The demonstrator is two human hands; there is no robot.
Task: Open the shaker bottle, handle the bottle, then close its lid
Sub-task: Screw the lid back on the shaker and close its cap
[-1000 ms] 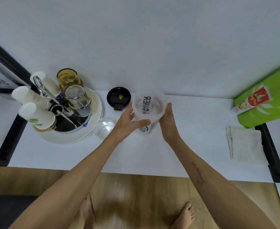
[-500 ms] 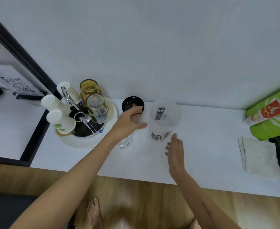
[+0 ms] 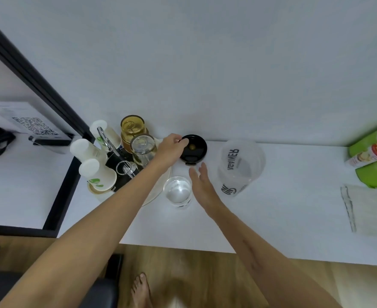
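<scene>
The clear shaker bottle (image 3: 238, 167) with dark lettering stands open and upright on the white counter (image 3: 272, 218), with no hand on it. Its black lid (image 3: 195, 150) lies flat by the wall, left of the bottle. My left hand (image 3: 170, 150) rests on the lid's left rim, fingertips curled over the edge. My right hand (image 3: 202, 185) hovers flat with fingers apart, between the lid and a short clear glass (image 3: 177, 192), just left of the bottle and holding nothing.
A round white tray (image 3: 158, 192) at the left holds paper cups (image 3: 94, 172), an amber glass (image 3: 133, 127) and a clear glass (image 3: 142, 147). A folded white cloth (image 3: 369, 210) and a green packet (image 3: 374, 156) lie at the right. A black frame (image 3: 58, 196) borders the counter's left.
Both hands let go of the bottle, which now stands alone. My left hand reached left to the black lid; my right hand moved left, off the bottle.
</scene>
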